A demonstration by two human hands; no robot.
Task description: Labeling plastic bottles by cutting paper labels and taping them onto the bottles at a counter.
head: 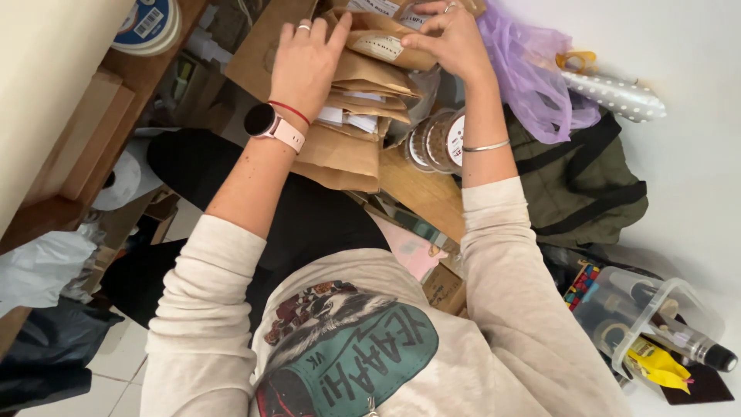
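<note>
The left hand (305, 58) lies flat on top of a stack of brown paper bags (356, 116), fingers spread and pressing down on the uppermost folds rather than closing around anything. The right hand (451, 35) pinches the top bag (382, 45) of the same stack between thumb and fingers, holding its folded edge (a pale label sits on that bag, too small to make out). The stack leans across a cluttered wooden surface (421, 189), straight ahead of the person and between both forearms.

On the left wrist sit a watch (262, 121) with a pink strap and a thin red cord; the right wrist carries a thin metal bangle (486, 145). Just beside the stack, touching its right side, lie clear round tubs (436, 143) with dark contents. Behind the right hand bunches a purple plastic bag (532, 73), with a dotted white roll (614, 94) next to it. An olive cloth bag (583, 181) with black straps lies near the right forearm. Lower right stands a clear plastic box (633, 309) holding bottles and small items. On the left, wooden shelving (85, 131) rises above a white tiled floor (100, 371).
</note>
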